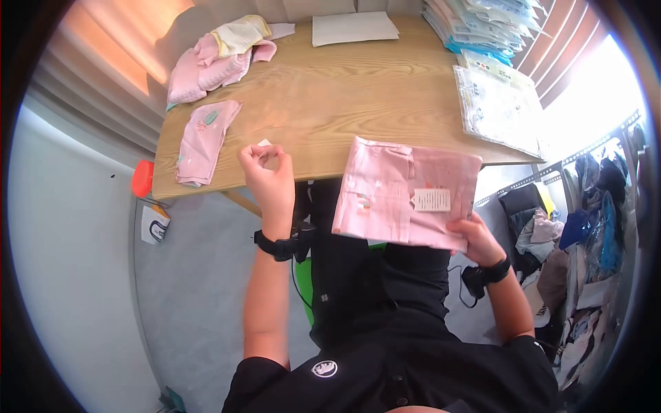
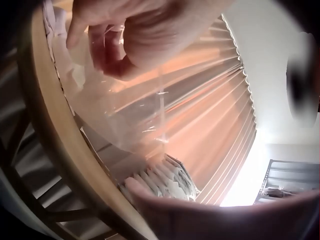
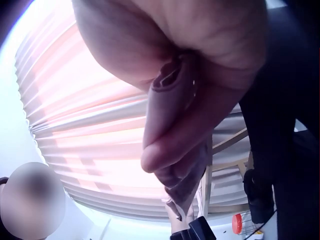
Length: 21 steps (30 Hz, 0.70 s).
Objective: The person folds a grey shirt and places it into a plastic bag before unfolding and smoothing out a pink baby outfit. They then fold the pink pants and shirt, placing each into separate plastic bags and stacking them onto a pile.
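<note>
My right hand (image 1: 478,239) grips the lower right corner of a folded pink garment (image 1: 375,199), which has a white printed tag on it. In the right wrist view, fingers (image 3: 175,145) curl round the garment's folded edge (image 3: 167,107). Left of the garment, my raised left hand (image 1: 270,189) has its thumb and fingers bent together in a pinch. Clear plastic film (image 2: 132,117) hangs at that left hand (image 2: 145,37) in the left wrist view, pinched by its fingers; in the head view the film is hard to make out.
On the wooden table (image 1: 330,89), a folded pink piece (image 1: 206,141) lies at the left, below a pile of pink cloths (image 1: 206,72). White paper (image 1: 354,29) lies at the back. Stacked plastic packets (image 1: 489,24) and clear bags (image 1: 499,103) are at the right.
</note>
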### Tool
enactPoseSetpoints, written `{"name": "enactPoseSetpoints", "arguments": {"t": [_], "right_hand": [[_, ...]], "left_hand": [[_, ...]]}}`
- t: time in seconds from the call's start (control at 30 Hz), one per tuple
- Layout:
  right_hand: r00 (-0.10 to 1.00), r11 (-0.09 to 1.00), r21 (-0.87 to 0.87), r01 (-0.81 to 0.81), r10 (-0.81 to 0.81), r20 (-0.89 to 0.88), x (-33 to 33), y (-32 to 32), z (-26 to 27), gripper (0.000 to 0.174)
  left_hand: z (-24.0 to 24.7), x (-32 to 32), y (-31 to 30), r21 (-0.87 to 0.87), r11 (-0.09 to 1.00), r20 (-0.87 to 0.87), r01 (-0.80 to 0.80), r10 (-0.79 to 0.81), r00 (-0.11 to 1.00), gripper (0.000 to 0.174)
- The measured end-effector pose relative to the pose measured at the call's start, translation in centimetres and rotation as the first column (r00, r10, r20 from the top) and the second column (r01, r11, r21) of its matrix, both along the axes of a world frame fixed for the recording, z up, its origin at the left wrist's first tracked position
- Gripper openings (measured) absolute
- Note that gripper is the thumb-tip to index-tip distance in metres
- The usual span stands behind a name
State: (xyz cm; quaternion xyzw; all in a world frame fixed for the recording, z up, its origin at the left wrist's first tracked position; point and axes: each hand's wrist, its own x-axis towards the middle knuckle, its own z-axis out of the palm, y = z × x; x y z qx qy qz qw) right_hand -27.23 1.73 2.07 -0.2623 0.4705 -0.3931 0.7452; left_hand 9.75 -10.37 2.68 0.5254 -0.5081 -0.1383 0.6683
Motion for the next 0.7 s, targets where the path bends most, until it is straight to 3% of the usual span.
{"name": "enactPoseSetpoints", "arguments": {"t": [0.07,0.17,0.27,0.37,0.57,0.7], "right_hand": [[0.998,1.000,-0.007,0.015,-0.014,0.059,0.5,1.5,-0.6,0.039],[0.993,0.998,-0.004,0.070,-0.070,0.096,1.8,2.5,0.6,0.040],[0.982,0.997,0.019,0.070,-0.072,0.177,2.4,3.0,1.0,0.041],[0.963,1.000,0.017,0.022,-0.025,0.267,3.5,2.7,2.0,0.039],[0.968,0.992,0.009,0.122,-0.121,0.220,4.9,1.9,1.5,0.035],[0.937,0.950,0.005,0.312,-0.309,0.164,6.0,1.4,1.4,0.035]], "left_hand": [[0.0,0.4,0.2,0.045,0.999,0.049,-0.017,0.015,0.999,0.023],[0.6,0.4,1.1,0.115,0.991,0.264,-0.068,0.036,0.964,0.025],[1.6,-0.8,1.9,0.083,0.994,0.230,-0.065,0.044,0.972,0.020],[2.7,-2.1,3.2,0.029,0.995,0.309,-0.095,0.081,0.948,0.019],[3.7,-3.7,6.0,0.016,0.995,0.260,0.102,-0.102,0.960,0.014],[2.6,-3.6,6.5,0.016,0.989,0.310,0.149,-0.146,0.939,0.017]]}}
